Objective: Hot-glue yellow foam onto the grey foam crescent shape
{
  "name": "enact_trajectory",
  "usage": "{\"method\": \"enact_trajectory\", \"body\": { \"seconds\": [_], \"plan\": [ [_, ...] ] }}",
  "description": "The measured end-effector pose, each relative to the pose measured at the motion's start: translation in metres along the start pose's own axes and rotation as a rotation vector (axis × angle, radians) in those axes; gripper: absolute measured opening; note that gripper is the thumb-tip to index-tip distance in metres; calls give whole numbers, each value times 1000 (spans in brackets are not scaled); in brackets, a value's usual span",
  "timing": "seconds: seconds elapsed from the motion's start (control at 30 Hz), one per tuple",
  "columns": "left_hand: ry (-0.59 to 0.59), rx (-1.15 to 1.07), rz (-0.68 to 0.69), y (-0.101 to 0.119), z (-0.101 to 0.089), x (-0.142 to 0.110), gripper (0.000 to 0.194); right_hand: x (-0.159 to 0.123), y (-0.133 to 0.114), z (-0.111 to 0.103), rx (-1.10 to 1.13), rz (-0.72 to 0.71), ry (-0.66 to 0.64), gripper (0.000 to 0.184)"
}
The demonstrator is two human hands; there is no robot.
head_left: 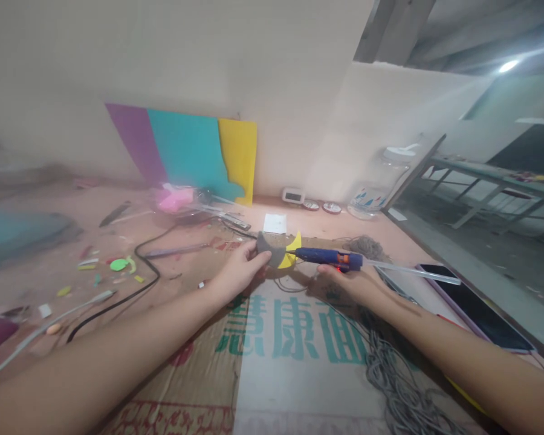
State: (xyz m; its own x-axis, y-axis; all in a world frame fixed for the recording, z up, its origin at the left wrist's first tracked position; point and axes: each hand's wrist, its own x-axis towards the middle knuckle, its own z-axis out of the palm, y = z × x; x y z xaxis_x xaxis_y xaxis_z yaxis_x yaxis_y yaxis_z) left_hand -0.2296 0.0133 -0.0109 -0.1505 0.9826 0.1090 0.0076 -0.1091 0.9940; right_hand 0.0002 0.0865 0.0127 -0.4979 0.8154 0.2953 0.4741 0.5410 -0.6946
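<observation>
My left hand (245, 264) pinches a dark grey rounded piece (272, 251) by its left edge. Joined to that piece, or lying against it, is a yellow crescent-shaped piece (292, 254); I cannot tell which. In my right hand (347, 279) is a blue hot glue gun (329, 258) with orange parts. Its nozzle points left and meets or nearly meets the yellow piece. A long clear glue stick (417, 270) sticks out of the gun's back end. Below the hands lies printed cardboard (272, 386).
Grey cord (394, 386) lies bunched at the right, beside a phone (476, 308). Colourful foam scraps and a black cable (140, 290) are on the left. Coloured sheets (185, 151) lean on the wall. A clear bottle (376, 184) stands at the back right.
</observation>
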Motion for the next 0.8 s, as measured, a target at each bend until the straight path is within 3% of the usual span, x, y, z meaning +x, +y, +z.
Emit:
{"method": "enact_trajectory", "body": {
  "seconds": [0.33, 0.43, 0.63, 0.8],
  "plan": [
    [-38, 45, -4, 2, 4, 1, 24, 2, 5, -4, -57, -68, 27, 31],
    [-40, 38, -8, -1, 4, 1, 23, 2, -7, -18, -86, -65, 92, 31],
    [-52, 16, 28, -7, 3, 3, 24, 1, -31, -58, -178, 83, 180, 38],
    [-40, -39, 24, -6, 4, 3, 22, 3, -52, -58, -121, 91, 67, 43]
  ]
}}
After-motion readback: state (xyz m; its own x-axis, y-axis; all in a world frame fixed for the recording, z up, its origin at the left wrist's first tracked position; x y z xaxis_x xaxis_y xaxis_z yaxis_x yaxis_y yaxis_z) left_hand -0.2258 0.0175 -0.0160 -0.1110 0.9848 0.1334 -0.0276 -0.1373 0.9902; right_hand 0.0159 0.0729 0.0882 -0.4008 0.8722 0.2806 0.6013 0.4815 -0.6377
